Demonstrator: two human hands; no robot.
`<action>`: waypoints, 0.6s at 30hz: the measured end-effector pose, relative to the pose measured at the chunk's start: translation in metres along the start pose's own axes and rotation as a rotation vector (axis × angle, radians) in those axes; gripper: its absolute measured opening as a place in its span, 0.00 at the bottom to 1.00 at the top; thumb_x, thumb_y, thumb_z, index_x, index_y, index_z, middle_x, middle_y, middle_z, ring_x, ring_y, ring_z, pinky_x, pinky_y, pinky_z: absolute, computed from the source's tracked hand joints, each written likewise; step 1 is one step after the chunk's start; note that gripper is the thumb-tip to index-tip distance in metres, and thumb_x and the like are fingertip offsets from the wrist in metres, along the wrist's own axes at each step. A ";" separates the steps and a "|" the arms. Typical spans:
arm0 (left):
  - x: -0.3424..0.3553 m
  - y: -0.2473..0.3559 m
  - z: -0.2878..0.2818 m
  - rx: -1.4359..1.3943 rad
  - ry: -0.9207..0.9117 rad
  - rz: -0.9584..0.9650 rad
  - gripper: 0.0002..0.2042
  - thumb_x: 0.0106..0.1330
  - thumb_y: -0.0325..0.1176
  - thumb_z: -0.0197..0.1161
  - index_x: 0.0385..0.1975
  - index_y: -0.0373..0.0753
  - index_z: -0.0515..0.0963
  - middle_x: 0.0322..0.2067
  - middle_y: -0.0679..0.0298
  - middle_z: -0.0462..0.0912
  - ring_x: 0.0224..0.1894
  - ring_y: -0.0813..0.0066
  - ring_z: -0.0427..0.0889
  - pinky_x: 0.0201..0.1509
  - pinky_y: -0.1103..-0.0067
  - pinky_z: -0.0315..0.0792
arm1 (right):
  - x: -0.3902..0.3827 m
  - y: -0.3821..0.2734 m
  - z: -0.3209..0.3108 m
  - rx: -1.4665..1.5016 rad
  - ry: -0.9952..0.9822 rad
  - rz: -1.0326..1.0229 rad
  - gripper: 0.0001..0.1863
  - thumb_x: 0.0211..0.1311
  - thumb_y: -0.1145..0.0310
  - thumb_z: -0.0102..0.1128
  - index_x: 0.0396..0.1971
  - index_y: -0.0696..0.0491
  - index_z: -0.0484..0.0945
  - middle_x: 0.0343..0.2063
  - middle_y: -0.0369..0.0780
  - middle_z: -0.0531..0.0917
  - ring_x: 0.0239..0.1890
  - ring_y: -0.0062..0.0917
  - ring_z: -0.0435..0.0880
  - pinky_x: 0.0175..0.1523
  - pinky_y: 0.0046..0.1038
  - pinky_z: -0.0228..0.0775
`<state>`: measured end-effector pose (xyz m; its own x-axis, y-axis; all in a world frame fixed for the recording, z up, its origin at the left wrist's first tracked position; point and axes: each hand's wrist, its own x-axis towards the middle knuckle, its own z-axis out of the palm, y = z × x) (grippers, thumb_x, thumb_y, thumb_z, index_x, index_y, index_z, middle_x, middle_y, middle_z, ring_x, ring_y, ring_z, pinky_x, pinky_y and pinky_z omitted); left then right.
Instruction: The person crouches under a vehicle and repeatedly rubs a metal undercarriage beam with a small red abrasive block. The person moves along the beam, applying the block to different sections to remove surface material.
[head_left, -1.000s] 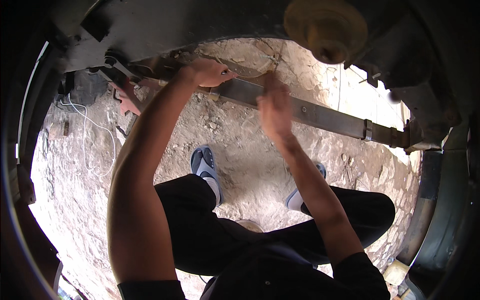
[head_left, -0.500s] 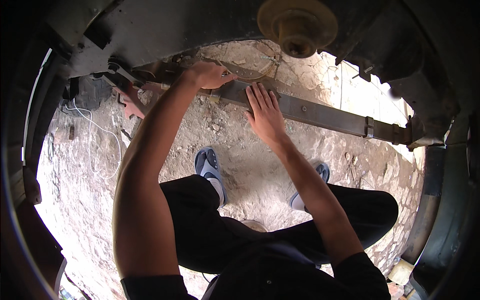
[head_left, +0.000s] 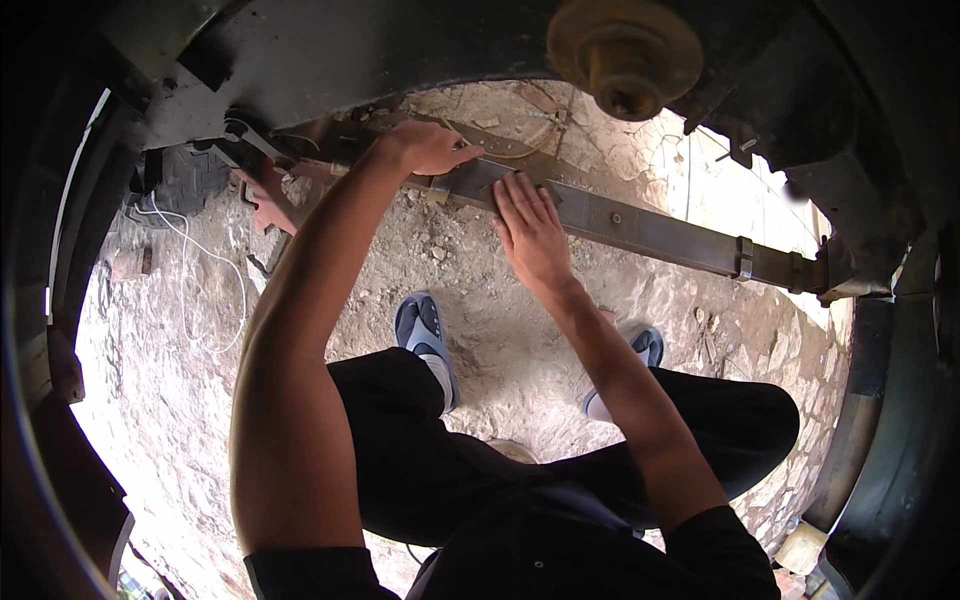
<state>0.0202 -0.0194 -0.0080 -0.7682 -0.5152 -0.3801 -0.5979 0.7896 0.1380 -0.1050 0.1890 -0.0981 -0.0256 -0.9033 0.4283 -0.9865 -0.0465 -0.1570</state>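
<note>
A long grey metal bar, layered like a leaf spring (head_left: 655, 231), slants across in front of me, with a clip band (head_left: 744, 258) near its right end. My right hand (head_left: 535, 240) lies on it with fingers stretched out. A small dark patch shows around those fingertips; what it is I cannot make out. Farther left, my left hand (head_left: 428, 149) is curled at the bar's far side, its fingers bent and pointing right. Whatever sits inside that hand is hidden. A thin curved wire (head_left: 522, 155) is just beyond it.
Dark vehicle bodywork (head_left: 350, 60) hangs overhead with a rusty round part (head_left: 625, 62) protruding. At left are a reddish bracket (head_left: 268, 205), a tire (head_left: 195, 180) and a white cord (head_left: 228, 262) on rough ground. My sandalled feet (head_left: 425, 325) stand below the bar.
The scene has shifted slightly right in view. Both hands keep nearly the same places at the bar.
</note>
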 end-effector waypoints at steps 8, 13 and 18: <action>0.000 -0.007 -0.004 -0.022 -0.031 -0.055 0.39 0.69 0.70 0.34 0.47 0.40 0.82 0.47 0.50 0.83 0.54 0.53 0.80 0.60 0.63 0.71 | 0.007 0.007 -0.006 -0.098 -0.115 0.074 0.35 0.68 0.57 0.57 0.69 0.57 0.59 0.70 0.48 0.61 0.73 0.38 0.58 0.75 0.45 0.50; 0.001 -0.025 0.001 0.014 0.009 -0.049 0.39 0.70 0.69 0.33 0.44 0.39 0.83 0.46 0.49 0.83 0.53 0.52 0.80 0.60 0.63 0.71 | 0.005 -0.003 -0.016 -0.012 -0.161 0.054 0.49 0.58 0.48 0.67 0.71 0.56 0.53 0.71 0.48 0.57 0.73 0.41 0.55 0.75 0.47 0.48; -0.015 -0.030 -0.012 0.012 -0.005 -0.090 0.38 0.69 0.69 0.37 0.48 0.38 0.81 0.48 0.48 0.82 0.54 0.49 0.79 0.60 0.62 0.70 | -0.003 -0.014 -0.006 -0.030 -0.092 -0.005 0.49 0.56 0.49 0.68 0.71 0.56 0.53 0.71 0.47 0.58 0.73 0.39 0.55 0.75 0.46 0.47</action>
<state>0.0468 -0.0396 0.0046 -0.7106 -0.5825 -0.3947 -0.6615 0.7442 0.0926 -0.0919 0.1949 -0.0919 -0.0068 -0.9386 0.3450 -0.9910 -0.0399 -0.1280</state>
